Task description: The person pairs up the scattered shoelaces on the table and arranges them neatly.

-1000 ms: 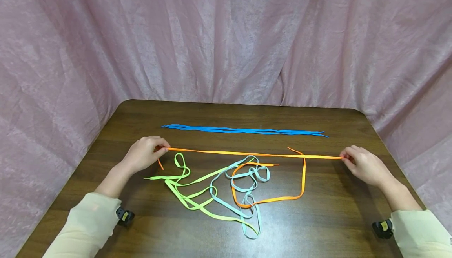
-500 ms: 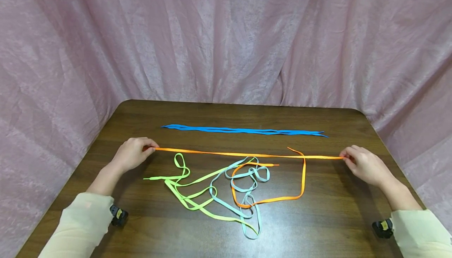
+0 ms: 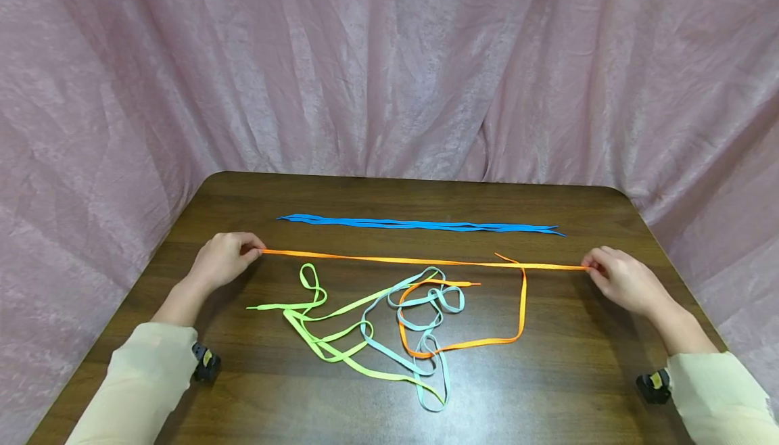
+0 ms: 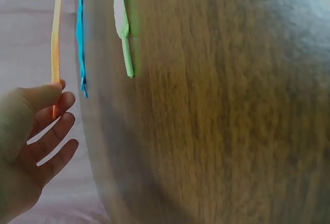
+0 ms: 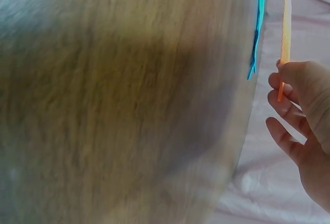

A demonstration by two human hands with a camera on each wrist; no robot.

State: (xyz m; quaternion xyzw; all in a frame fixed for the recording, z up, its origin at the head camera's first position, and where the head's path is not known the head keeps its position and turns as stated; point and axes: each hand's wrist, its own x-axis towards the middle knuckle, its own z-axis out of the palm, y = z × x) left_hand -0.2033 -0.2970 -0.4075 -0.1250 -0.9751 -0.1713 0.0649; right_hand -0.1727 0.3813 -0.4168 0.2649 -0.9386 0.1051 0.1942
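Note:
An orange shoelace (image 3: 389,260) is stretched straight from side to side in the head view. My left hand (image 3: 224,258) pinches one end between thumb and forefinger, its tip poking out below the thumb in the left wrist view. At the other end, my right hand (image 3: 623,279) pinches the lace the same way; the orange tip (image 5: 280,92) shows under the thumb in the right wrist view. A second orange shoelace (image 3: 481,343) lies in bends on the table, partly under the taut one. Pale blue laces (image 3: 389,352) and yellow-green laces (image 3: 310,340) lie tangled with it.
Bright blue shoelaces (image 3: 420,225) lie side by side in a straight bundle toward the back of the brown wooden table (image 3: 292,411). A pink curtain (image 3: 389,66) hangs behind the table's far edge.
My left hand has slid outward to the left, to the lace's end, so the dangling tail no longer shows in the head view. Both hands and the taut lace have shifted slightly away from me.

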